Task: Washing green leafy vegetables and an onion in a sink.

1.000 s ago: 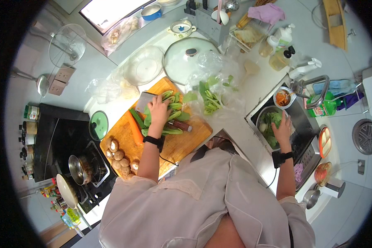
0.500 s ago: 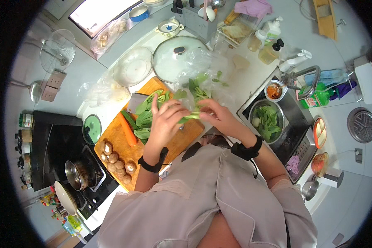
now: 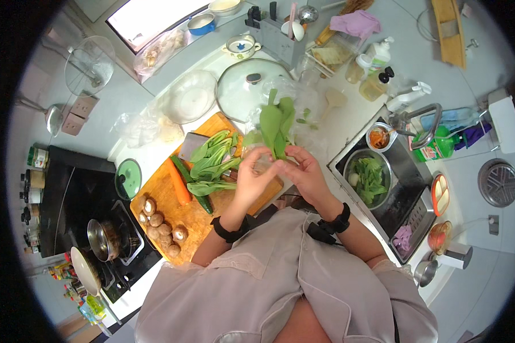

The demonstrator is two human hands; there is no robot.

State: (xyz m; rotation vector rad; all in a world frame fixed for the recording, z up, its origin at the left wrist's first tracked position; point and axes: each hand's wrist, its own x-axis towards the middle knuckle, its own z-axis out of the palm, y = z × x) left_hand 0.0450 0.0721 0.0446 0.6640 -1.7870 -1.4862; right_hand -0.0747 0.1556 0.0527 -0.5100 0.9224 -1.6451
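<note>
My left hand [image 3: 254, 171] and my right hand [image 3: 303, 174] meet over the front of the board, fingers closed around the stalk of a leafy green [image 3: 276, 123] held upright. The wooden cutting board [image 3: 143, 200] carries more greens [image 3: 209, 166], a carrot [image 3: 179, 182], a cucumber [image 3: 204, 201], several mushrooms [image 3: 165, 234] and a cleaver [image 3: 191, 144], partly covered by greens. Behind my hands lie crumpled plastic bags with loose leaves [image 3: 306, 117].
Right: sink [image 3: 406, 188] with a bowl of greens [image 3: 365, 194], a small orange-filled container [image 3: 379, 137] and faucet [image 3: 426, 126]. Left: black stove [image 3: 68, 211] with pot [image 3: 100, 240]. At the back are a glass lid [image 3: 234, 91], plate [image 3: 186, 94] and several bottles [image 3: 372, 86].
My right hand has left the bowl in the sink and joined my left hand, which lifted from the board. The green between them has been raised from lying sideways to upright.
</note>
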